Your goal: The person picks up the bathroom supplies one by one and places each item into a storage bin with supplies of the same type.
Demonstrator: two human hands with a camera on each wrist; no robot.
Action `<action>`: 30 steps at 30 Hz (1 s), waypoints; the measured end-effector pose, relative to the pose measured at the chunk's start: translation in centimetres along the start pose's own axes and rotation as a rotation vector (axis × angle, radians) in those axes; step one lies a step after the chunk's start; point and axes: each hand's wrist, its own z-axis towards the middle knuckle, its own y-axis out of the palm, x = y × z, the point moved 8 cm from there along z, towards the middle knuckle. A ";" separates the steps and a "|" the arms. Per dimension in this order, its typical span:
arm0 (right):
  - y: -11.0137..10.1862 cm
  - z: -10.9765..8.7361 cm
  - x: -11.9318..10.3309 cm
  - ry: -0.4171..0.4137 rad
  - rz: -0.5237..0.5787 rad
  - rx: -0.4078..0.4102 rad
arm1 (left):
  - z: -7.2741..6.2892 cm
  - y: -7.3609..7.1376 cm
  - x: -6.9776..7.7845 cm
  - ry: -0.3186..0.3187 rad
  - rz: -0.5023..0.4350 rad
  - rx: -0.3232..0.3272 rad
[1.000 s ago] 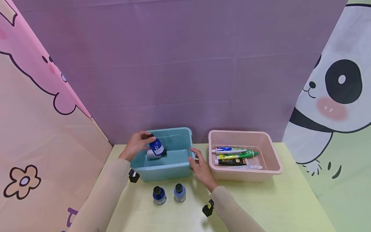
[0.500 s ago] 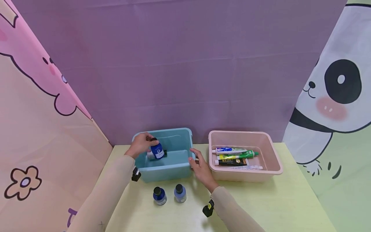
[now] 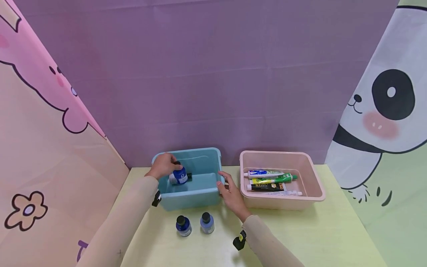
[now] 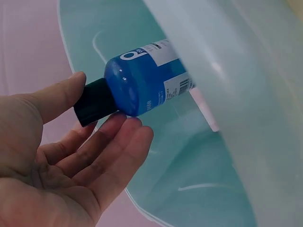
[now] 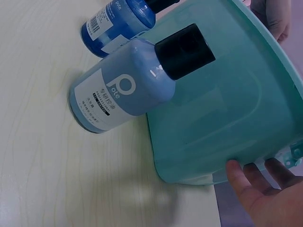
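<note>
My left hand (image 3: 164,165) pinches the black cap of a dark blue bottle (image 3: 181,175) inside the teal bin (image 3: 191,200). In the left wrist view the thumb lies on one side of the cap (image 4: 97,101), with fingers on the other. A paler bottle with a black cap lies on its side in the bin, partly behind the held bottle. My right hand (image 3: 232,194) rests its fingertips against the outside of the bin's right end wall. In the right wrist view its thumb and fingers (image 5: 239,182) touch that wall.
On the table before the teal bin stand a dark blue bottle (image 3: 183,226) and a light blue bottle (image 3: 207,223), both black-capped. To the right, a pink bin (image 3: 277,202) contains several tubes (image 3: 267,186). A purple cloth wall (image 3: 213,81) rises behind both bins.
My left hand has lowered the dark blue bottle deeper into the teal bin, moving slightly right, and the bottle now hangs more upright. My right hand has stayed at the bin's end.
</note>
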 end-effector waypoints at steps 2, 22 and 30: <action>0.0 0.0 0.0 0.002 0.000 0.004 | 0.1 0.0 0.0 0.007 0.019 -0.007; 0.1 -0.1 -0.3 0.015 0.008 0.004 | 0.1 -1.0 -0.2 0.044 0.022 0.070; 0.0 0.1 0.4 0.007 0.000 -0.009 | -0.1 -1.3 -0.8 0.024 0.000 0.042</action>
